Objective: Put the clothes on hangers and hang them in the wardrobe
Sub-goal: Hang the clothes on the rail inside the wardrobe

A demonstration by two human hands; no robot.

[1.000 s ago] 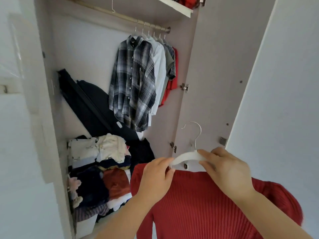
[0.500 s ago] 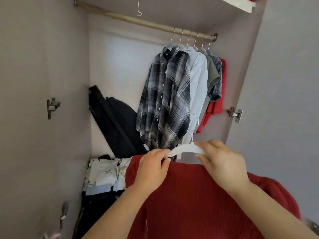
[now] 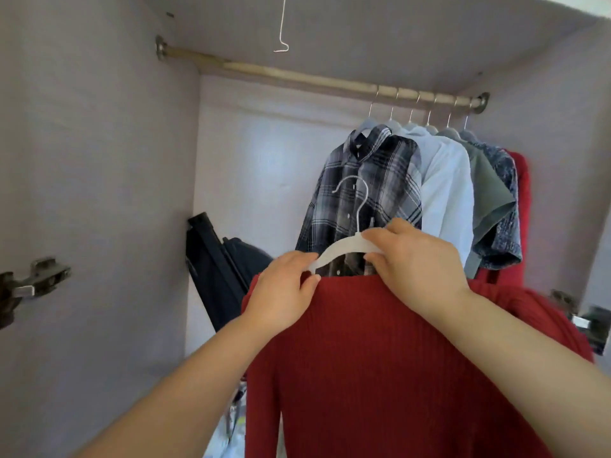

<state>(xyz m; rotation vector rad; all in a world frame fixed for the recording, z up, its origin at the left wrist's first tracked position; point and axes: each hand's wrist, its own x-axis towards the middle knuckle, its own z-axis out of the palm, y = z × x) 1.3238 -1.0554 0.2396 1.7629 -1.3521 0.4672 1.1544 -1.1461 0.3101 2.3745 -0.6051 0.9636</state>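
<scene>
Head view: at the wardrobe's left a black case point(image 3: 215, 269) leans on the back wall, and beside it the left hand point(image 3: 281, 292) pinches the left arm of the white hanger point(image 3: 344, 247) carrying the red ribbed sweater point(image 3: 380, 358). The right hand point(image 3: 413, 259) grips the hanger's middle under its hook, before the plaid shirt point(image 3: 373, 180), well below the rail point(image 3: 297, 76)

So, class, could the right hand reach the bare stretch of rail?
Probably yes: nothing stands between the right hand, gripping the hanger, and the rail left of the checked shirt.
</scene>
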